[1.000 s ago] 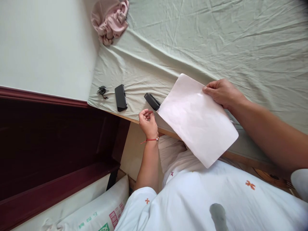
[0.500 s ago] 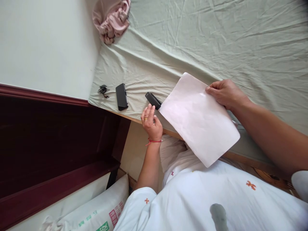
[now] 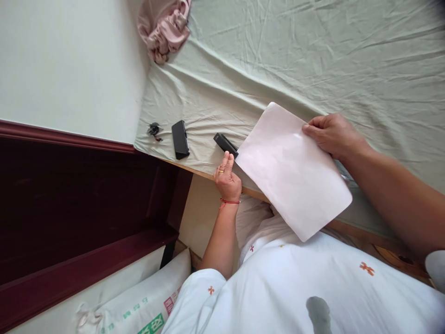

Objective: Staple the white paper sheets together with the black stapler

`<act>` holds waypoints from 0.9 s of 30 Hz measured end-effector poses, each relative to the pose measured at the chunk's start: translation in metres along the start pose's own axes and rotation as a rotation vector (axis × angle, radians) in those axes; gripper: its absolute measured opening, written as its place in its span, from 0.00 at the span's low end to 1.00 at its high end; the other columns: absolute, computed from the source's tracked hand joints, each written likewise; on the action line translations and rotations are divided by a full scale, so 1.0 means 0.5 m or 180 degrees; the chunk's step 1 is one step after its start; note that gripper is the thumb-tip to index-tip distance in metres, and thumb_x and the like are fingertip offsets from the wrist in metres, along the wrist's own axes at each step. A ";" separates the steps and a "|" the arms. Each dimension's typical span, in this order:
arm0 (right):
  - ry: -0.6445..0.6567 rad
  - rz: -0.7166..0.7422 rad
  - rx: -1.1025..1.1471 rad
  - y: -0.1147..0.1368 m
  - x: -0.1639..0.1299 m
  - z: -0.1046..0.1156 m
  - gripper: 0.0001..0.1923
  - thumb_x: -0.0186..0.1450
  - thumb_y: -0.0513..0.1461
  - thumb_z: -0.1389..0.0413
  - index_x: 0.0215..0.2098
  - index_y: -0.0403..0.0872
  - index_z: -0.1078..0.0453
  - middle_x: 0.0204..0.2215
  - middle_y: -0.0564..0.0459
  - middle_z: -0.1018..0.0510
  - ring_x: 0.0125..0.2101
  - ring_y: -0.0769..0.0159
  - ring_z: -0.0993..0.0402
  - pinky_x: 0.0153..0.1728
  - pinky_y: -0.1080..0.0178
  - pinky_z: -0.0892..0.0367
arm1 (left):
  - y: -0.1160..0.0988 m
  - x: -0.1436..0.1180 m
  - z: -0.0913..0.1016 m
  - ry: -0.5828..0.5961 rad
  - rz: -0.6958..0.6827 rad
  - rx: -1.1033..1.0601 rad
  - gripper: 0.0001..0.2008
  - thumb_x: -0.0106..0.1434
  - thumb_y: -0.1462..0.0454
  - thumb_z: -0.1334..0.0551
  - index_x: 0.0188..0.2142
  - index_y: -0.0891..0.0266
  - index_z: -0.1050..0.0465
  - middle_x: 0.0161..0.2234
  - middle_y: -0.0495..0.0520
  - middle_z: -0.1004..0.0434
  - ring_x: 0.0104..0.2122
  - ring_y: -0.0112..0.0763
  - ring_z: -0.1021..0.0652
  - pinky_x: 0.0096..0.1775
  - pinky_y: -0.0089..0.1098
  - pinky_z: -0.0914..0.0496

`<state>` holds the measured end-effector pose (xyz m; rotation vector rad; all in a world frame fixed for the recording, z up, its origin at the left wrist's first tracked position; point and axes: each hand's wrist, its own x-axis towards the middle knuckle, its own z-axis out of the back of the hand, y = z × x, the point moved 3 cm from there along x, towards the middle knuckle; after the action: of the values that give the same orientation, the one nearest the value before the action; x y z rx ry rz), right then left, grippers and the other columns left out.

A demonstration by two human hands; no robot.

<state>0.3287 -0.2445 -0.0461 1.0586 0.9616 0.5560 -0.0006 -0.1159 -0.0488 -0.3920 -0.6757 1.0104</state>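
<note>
In the head view, a sheet of white paper [image 3: 295, 176] is pinched at its right edge between the thumb and fingers of my right hand [image 3: 333, 134]. The paper's left corner meets the end of a black stapler [image 3: 223, 142] that lies on the bedsheet; whether it sits between the jaws I cannot tell. My left hand [image 3: 228, 178], with a ring and a red string bracelet, is at the stapler's near side. Its two foremost fingers are stretched out, their tips at the stapler's lower edge.
The pale green bedsheet [image 3: 278, 55] is wrinkled, with a wooden edge along the front. A black phone-like case [image 3: 180, 139] and a small dark tangled item [image 3: 154, 131] lie to the left. Pink cloth [image 3: 168, 30] is bunched at the back. A printed white sack [image 3: 139, 301] lies below.
My left hand has slid slightly right along the stapler, and its fingers are closer together. My right hand keeps its hold on the paper. The whole view has shifted a little.
</note>
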 end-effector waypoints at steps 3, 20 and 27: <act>0.0019 0.0285 0.0162 -0.007 0.005 -0.004 0.16 0.69 0.46 0.28 0.26 0.50 0.21 0.18 0.52 0.25 0.16 0.68 0.36 0.14 0.63 0.47 | -0.004 0.001 -0.001 -0.0001 0.0083 -0.0001 0.30 0.64 0.73 0.42 0.58 0.52 0.11 0.66 0.60 0.12 0.68 0.44 0.15 0.74 0.49 0.27; -0.0632 0.0662 0.0667 0.001 -0.069 0.039 0.23 0.68 0.56 0.29 0.28 0.52 0.28 0.25 0.55 0.33 0.24 0.68 0.44 0.25 0.61 0.48 | -0.079 -0.050 -0.005 -0.0395 0.1092 -0.1525 0.16 0.75 0.47 0.32 0.45 0.56 0.20 0.40 0.56 0.15 0.33 0.33 0.19 0.33 0.30 0.28; -0.0580 0.0814 0.0626 -0.006 -0.066 0.039 0.24 0.69 0.58 0.29 0.28 0.53 0.28 0.25 0.55 0.35 0.26 0.67 0.45 0.26 0.60 0.48 | -0.089 -0.046 -0.049 0.0487 0.1968 -0.2425 0.33 0.67 0.30 0.31 0.31 0.56 0.23 0.25 0.51 0.28 0.26 0.32 0.26 0.26 0.32 0.32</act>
<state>0.3291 -0.2804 -0.0329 1.3965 0.7354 0.5703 0.0366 -0.1576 -0.0479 -1.3951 -0.8057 1.2551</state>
